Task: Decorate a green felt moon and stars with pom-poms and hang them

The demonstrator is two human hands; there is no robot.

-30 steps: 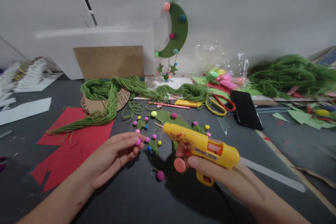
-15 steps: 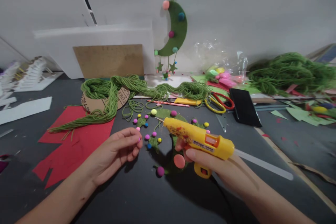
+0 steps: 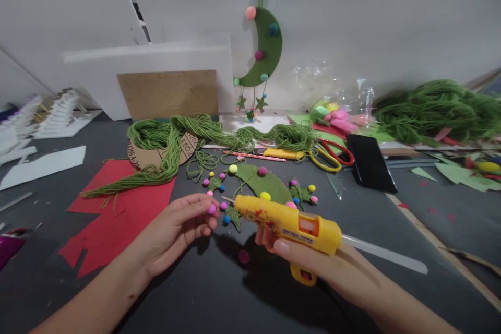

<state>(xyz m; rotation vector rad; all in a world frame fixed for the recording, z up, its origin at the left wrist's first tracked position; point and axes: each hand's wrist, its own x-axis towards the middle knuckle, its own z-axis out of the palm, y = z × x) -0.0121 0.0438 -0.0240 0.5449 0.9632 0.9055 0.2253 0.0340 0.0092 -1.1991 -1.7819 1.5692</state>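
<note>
My left hand (image 3: pixel 178 229) pinches a small pink pompom (image 3: pixel 212 209) between thumb and fingertips. My right hand (image 3: pixel 309 263) grips a yellow hot glue gun (image 3: pixel 287 223), its nozzle tip close to the pompom. Just behind the gun lies a green felt crescent (image 3: pixel 260 182) with pompoms on it, with small green felt stars (image 3: pixel 214 183) carrying coloured pompoms around it. A loose magenta pompom (image 3: pixel 243 257) sits on the dark table below the gun.
Green yarn bundles (image 3: pixel 188 135), red paper (image 3: pixel 117 209), a cardboard disc (image 3: pixel 156 155), scissors (image 3: pixel 331 156), a black phone (image 3: pixel 370 169) and a pencil (image 3: pixel 254 156) lie behind. A finished green moon decoration (image 3: pixel 266 52) hangs on the wall. More green yarn (image 3: pixel 434 109) at right.
The glue gun has dropped and swung left, bringing its nozzle close to the pompom in my left hand. The orange pompom near my right fingers is out of sight.
</note>
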